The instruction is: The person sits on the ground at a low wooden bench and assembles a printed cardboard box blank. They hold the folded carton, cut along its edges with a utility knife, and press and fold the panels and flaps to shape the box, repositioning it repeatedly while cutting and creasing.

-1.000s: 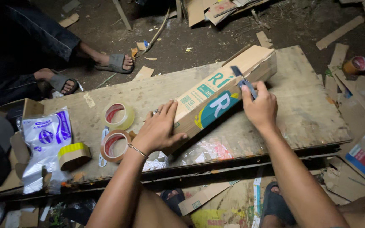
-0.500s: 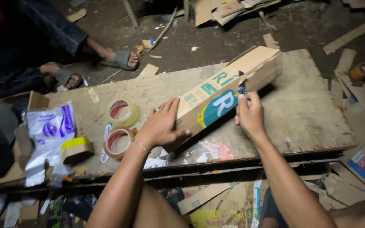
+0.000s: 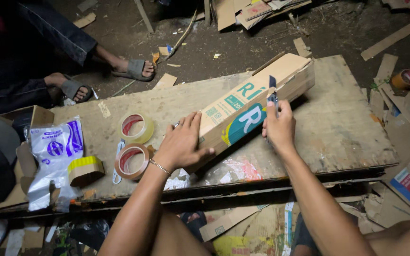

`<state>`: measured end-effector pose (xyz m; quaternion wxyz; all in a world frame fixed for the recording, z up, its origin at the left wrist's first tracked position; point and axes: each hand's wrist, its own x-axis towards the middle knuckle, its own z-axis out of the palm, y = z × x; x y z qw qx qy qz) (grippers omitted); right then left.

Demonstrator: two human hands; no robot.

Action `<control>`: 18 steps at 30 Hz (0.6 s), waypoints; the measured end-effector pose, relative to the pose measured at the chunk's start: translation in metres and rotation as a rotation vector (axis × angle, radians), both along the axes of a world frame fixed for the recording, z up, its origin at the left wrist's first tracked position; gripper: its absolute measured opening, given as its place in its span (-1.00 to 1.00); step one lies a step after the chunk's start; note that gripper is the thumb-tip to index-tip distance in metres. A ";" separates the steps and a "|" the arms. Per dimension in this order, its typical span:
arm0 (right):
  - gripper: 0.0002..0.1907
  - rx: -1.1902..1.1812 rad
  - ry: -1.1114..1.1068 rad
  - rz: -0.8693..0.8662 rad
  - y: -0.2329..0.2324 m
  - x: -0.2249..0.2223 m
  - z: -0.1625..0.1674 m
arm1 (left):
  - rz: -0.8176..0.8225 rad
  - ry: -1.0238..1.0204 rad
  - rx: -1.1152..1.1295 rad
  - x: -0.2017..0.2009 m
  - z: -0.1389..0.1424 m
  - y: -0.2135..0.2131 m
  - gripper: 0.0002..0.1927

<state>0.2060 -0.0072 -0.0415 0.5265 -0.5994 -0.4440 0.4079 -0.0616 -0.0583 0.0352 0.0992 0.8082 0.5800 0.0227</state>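
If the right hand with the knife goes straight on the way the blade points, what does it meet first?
Probably nothing new: the right hand and its utility knife point along the long cardboard box, toward its far end; beyond looks like bare board.

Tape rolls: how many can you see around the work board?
4: a clear tape roll and a brown tape roll left of the left hand, a yellow-edged roll by the plastic bag, another roll on the ground. Others may be hidden.

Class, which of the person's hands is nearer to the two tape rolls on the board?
Left. The left hand presses the box just right of the tape rolls; the right hand is farther right, holding a cutter.
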 end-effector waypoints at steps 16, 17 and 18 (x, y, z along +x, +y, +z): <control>-0.77 0.288 -0.259 0.107 0.023 0.032 -0.031 | -0.048 -0.010 0.004 -0.008 0.004 -0.001 0.32; -0.76 0.342 -0.346 0.119 0.029 0.038 -0.028 | -0.043 -0.014 0.016 -0.008 0.004 -0.001 0.34; -0.76 0.391 -0.435 0.130 0.033 0.041 -0.027 | -0.042 -0.020 0.023 -0.007 0.004 0.000 0.35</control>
